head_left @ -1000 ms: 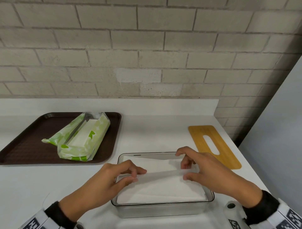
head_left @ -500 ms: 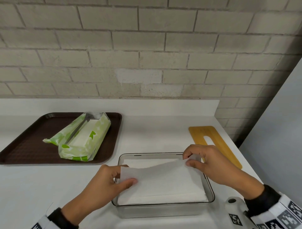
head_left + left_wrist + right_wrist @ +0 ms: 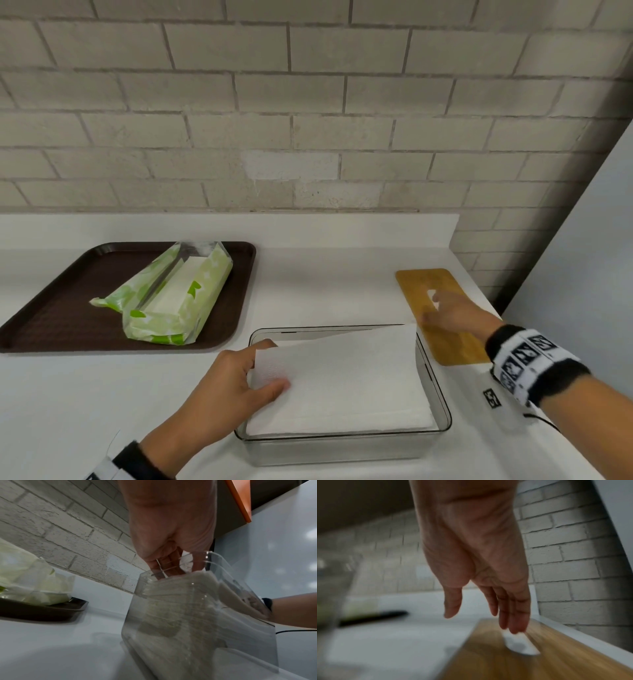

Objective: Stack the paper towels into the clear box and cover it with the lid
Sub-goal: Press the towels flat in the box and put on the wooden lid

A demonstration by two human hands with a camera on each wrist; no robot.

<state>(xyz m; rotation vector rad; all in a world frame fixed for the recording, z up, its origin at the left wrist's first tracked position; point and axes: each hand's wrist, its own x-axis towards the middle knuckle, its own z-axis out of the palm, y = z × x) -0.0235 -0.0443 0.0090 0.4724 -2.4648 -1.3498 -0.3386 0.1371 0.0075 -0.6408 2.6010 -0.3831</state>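
Observation:
The clear box point(image 3: 442, 401) sits on the white counter near me, filled with a stack of white paper towels point(image 3: 342, 387). My left hand point(image 3: 236, 380) pinches the left edge of the top towel, thumb on top and fingers underneath; the towel's right side is lifted off the stack. In the left wrist view the fingers point(image 3: 169, 566) reach down inside the clear box point(image 3: 197, 615). My right hand point(image 3: 448, 308) is over the wooden lid point(image 3: 445, 342) right of the box, fingers extended by its slot. In the right wrist view the fingertips point(image 3: 515, 628) are at the slot of the lid point(image 3: 556, 662).
A brown tray point(image 3: 58, 308) at the back left holds an opened green and white towel package point(image 3: 178, 298). A brick wall runs behind the counter. A grey panel point(image 3: 582, 257) stands at the right, past the counter's edge.
My right hand let go of the top towel and moved right and back to the wooden lid. My left hand still holds the towel's left edge.

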